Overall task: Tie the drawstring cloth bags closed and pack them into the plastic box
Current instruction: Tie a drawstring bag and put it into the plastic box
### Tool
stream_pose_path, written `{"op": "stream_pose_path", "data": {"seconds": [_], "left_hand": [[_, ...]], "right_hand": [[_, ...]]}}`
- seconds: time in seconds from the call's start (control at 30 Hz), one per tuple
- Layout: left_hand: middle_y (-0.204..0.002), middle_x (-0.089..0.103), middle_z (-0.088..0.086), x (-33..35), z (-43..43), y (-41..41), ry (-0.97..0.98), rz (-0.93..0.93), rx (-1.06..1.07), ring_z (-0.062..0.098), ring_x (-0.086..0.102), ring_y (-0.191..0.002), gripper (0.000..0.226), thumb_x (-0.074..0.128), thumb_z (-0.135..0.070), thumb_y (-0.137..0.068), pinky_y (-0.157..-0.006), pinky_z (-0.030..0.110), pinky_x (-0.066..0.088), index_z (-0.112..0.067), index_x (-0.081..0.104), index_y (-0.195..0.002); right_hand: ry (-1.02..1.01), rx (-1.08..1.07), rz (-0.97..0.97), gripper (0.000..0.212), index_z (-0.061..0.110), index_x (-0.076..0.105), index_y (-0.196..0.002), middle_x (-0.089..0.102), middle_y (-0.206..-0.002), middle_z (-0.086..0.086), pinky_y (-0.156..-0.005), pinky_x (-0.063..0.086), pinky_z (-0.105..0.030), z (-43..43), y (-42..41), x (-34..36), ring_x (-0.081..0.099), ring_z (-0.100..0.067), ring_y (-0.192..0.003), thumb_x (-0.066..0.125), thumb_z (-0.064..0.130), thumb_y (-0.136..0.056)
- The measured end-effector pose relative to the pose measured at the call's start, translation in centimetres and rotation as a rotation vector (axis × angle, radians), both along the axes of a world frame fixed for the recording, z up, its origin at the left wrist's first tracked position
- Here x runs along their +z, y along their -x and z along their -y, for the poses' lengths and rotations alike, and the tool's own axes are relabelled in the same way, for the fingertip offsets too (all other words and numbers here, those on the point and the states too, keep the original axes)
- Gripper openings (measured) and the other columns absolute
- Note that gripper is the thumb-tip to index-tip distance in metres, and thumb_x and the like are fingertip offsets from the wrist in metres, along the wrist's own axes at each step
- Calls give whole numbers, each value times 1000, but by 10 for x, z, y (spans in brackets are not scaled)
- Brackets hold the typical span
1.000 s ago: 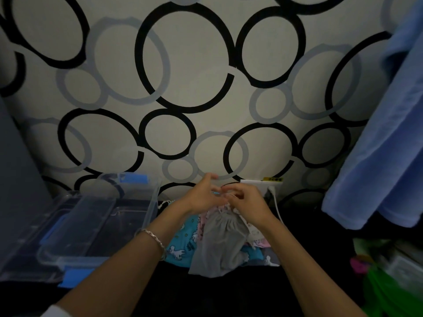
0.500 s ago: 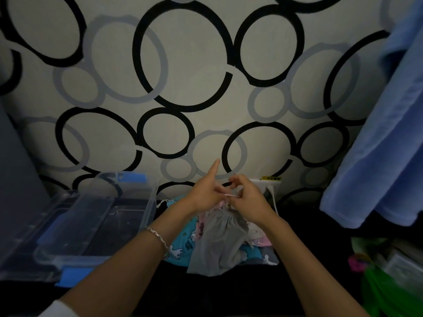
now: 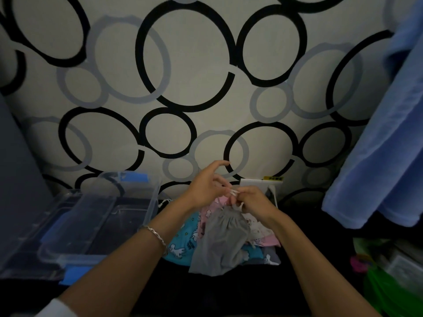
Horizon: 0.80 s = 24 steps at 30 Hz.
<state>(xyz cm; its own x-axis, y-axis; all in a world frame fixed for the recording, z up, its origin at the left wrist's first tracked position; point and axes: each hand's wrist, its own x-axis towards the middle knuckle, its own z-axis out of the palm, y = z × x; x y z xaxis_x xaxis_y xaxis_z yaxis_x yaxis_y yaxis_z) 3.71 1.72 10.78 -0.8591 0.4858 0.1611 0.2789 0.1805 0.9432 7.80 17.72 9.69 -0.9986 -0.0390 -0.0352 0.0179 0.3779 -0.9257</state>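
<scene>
A grey drawstring bag (image 3: 220, 242) hangs from its gathered neck between my two hands, above a pile of patterned cloth bags (image 3: 183, 245) in teal and pink. My right hand (image 3: 253, 202) pinches the neck and the white drawstring. My left hand (image 3: 206, 187) holds the other end of the string, its index finger raised and curled. The clear plastic box (image 3: 100, 227) with blue latches stands open and empty at the left, with its lid (image 3: 27, 227) lying beside it.
A wall with black and grey ring wallpaper is right behind the work surface. A white power strip (image 3: 261, 185) sits behind my hands. A blue towel (image 3: 384, 145) hangs at the right, with green and pink items (image 3: 384, 280) below it.
My left index finger, which pointed straight up half a second ago, is curled over now. Both hands have stayed at the neck of the grey bag, working the string.
</scene>
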Motion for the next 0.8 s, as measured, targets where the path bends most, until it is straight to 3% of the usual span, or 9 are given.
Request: {"op": "stream_pose_path", "data": {"seconds": [0.1, 0.2, 0.3, 0.43, 0.53, 0.6, 0.63, 0.73, 0.8], "left_hand": [[-92, 73, 11, 2, 6, 5, 109, -31, 16, 19, 71, -86, 44, 70, 0, -82, -81, 33, 59, -10, 61, -124], [-92, 74, 6, 2, 9, 7, 237, -134, 55, 13, 70, -83, 28, 75, -8, -81, -80, 30, 59, -11, 71, -108], [-87, 74, 2, 1, 9, 6, 320, -207, 72, 9, 69, -80, 15, 76, -14, -80, -76, 25, 57, -12, 76, -95], [-80, 73, 1, -7, 9, 4, 371, -265, 33, 12, 68, -75, 9, 73, -22, -83, -69, 27, 54, -17, 76, -89], [-60, 60, -7, -9, 7, 1, 407, -290, 44, 9, 54, -56, 20, 63, -31, -91, -58, 28, 43, -26, 71, -74], [-57, 54, -6, -7, 8, -2, 407, -239, 94, 9, 50, -56, 34, 51, -42, -96, -60, 29, 40, -26, 71, -76], [-63, 59, 0, -7, 11, -1, 389, -195, 118, 15, 57, -61, 41, 46, -47, -97, -64, 31, 44, -23, 73, -78], [-83, 71, 12, -10, 28, 3, 311, -73, 141, 28, 67, -77, 45, 52, -50, -92, -74, 34, 49, -17, 70, -68], [-85, 72, 9, -14, 43, 7, 266, 29, 163, 25, 66, -79, 39, 57, -41, -93, -78, 35, 49, -20, 66, -61]], "right_hand": [[9, 94, 75, 29, 9, 61, -68, 67, -78, -3, -58, 40, -12, -4, -2, 3, 57, -7, -70, 46, -4, -88], [89, 146, 129, 12, 3, 69, -95, 69, -89, -6, -65, 40, -19, -6, -3, 4, 59, -12, -79, 58, 6, -90], [145, 95, 139, 27, 5, 63, -110, 69, -90, -11, -62, 45, -18, -5, -2, 0, 61, -12, -74, 69, 16, -87], [129, -53, 94, 21, 18, 67, -103, 65, -77, -7, -52, 40, -20, -2, 0, -6, 50, -11, -61, 72, 28, -85], [176, -123, 50, 14, 20, 73, -88, 66, -75, -3, -61, 44, -27, -1, 1, -11, 52, -14, -67, 62, 26, -92], [368, -173, 34, 26, 17, 70, -78, 65, -75, -5, -67, 46, -29, -1, 0, -12, 57, -19, -72, 55, 27, -96], [505, -194, 30, 25, 14, 69, -82, 67, -79, -6, -71, 48, -27, -2, -2, -11, 61, -20, -77, 54, 27, -97], [871, -238, 44, 25, 8, 64, -81, 70, -88, -9, -80, 50, -30, -16, -9, -14, 67, -20, -89, 51, 22, -97], [974, -244, 67, 34, 11, 58, -70, 65, -77, -9, -80, 51, -33, -30, -13, -21, 66, -21, -82, 47, 23, -99]]}}
